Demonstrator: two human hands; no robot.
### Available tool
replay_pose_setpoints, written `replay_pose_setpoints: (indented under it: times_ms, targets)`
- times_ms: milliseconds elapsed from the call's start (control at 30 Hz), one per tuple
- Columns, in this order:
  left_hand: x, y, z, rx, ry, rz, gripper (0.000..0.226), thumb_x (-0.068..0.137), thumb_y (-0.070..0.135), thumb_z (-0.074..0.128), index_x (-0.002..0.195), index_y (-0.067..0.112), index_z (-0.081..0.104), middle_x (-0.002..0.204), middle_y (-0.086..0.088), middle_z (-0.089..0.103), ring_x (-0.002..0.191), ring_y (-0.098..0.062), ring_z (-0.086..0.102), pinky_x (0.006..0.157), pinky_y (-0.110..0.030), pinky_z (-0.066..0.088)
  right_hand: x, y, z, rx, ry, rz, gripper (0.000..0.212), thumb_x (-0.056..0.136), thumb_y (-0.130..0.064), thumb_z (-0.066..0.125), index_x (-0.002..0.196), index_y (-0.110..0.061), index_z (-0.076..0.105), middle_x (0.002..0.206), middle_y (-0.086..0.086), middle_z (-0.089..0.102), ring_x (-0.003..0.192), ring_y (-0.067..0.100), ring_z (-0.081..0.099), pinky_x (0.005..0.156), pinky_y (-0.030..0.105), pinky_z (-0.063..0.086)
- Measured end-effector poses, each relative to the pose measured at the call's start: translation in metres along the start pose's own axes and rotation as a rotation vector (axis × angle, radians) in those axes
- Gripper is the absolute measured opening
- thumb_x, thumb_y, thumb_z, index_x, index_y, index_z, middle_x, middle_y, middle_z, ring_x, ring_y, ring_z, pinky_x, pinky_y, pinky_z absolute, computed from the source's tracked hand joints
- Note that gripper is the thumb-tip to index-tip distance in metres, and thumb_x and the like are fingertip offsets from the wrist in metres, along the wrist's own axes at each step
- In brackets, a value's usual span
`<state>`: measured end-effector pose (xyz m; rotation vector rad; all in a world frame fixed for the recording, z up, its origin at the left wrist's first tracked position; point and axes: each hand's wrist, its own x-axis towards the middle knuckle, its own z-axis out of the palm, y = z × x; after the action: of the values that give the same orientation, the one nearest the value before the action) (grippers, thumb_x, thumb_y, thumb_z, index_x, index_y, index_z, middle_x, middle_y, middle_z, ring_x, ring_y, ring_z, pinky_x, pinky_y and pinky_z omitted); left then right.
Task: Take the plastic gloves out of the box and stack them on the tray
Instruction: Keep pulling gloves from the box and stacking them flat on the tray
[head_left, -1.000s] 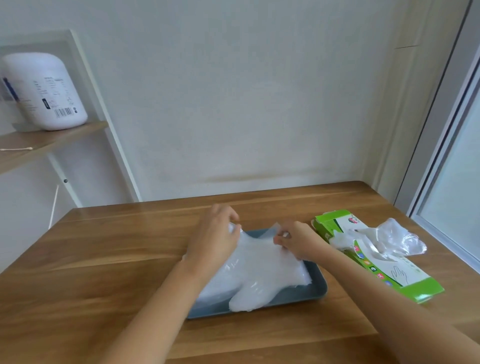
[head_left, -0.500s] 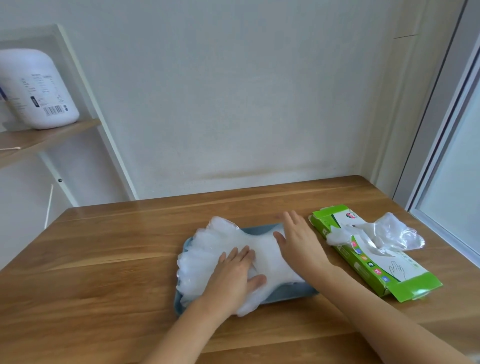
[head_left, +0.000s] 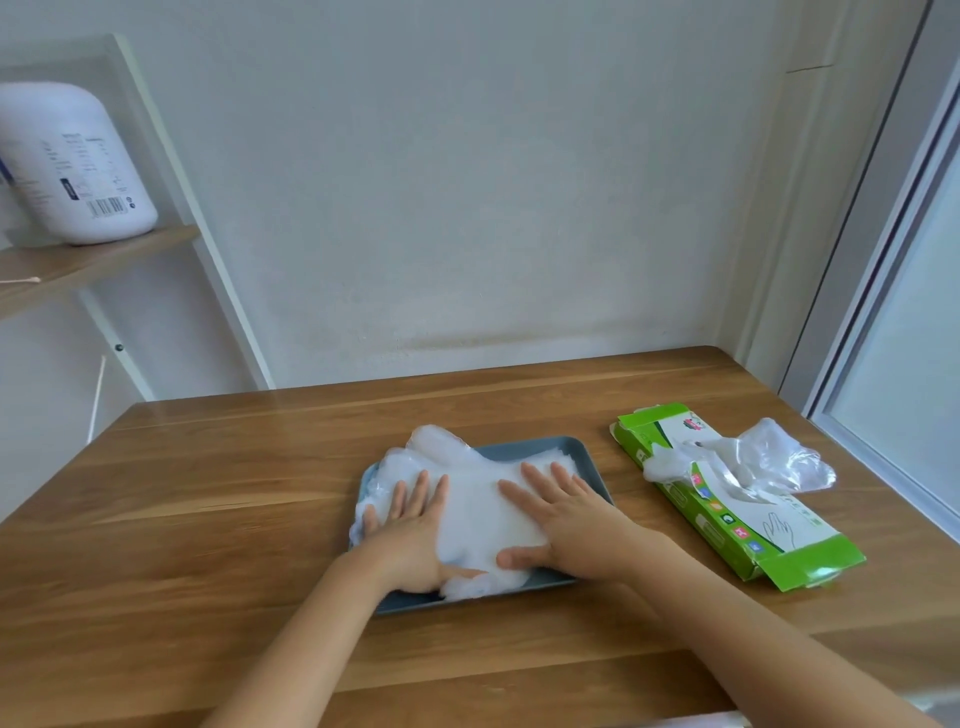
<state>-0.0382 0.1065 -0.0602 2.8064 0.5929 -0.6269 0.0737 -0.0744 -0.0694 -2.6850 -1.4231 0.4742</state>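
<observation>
Two flat, spread hands, left hand (head_left: 410, 535) and right hand (head_left: 566, 519), press the glove stack (head_left: 467, 499) on the tray (head_left: 582, 457). Risk: slippery film overhanging the tray's far-left rim slides off on release.

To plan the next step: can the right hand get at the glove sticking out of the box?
Probably yes. The right hand rests flat on the stack, holding nothing; the glove and box lie just to its right, with nothing standing between.

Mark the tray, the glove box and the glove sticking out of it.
tray (head_left: 530, 447), head view, bare far rim
glove box (head_left: 779, 535), head view, printed top face
protruding glove (head_left: 774, 457), head view, crumpled clear film
</observation>
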Motion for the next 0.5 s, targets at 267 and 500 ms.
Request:
replay_pose_setpoints:
  times_ms: [267,500]
  targets:
    - [-0.013,0.007,-0.033,-0.148,0.103,-0.066,0.100,0.075,0.075,0.057,0.150,0.018,0.026,0.158,-0.004,0.016,0.140,-0.028,0.023,0.110,-0.040,0.028,-0.025,0.006,-0.021,0.229,0.264,0.042,0.068,0.089,-0.055,0.053,0.147,-0.029,0.029,0.151,-0.003,0.033,0.135,0.020,0.035,0.108,0.034,0.030]
    - [-0.040,0.077,-0.048,-0.344,0.528,0.181,0.059,0.094,0.047,0.055,0.145,0.024,0.037,0.153,0.004,0.035,0.147,-0.025,0.014,0.116,-0.038,0.017,-0.084,0.086,-0.050,0.379,0.861,0.360,0.027,0.093,-0.015,0.057,0.118,-0.017,0.064,0.118,0.003,0.065,0.106,0.022,0.058,0.079,0.024,0.036]
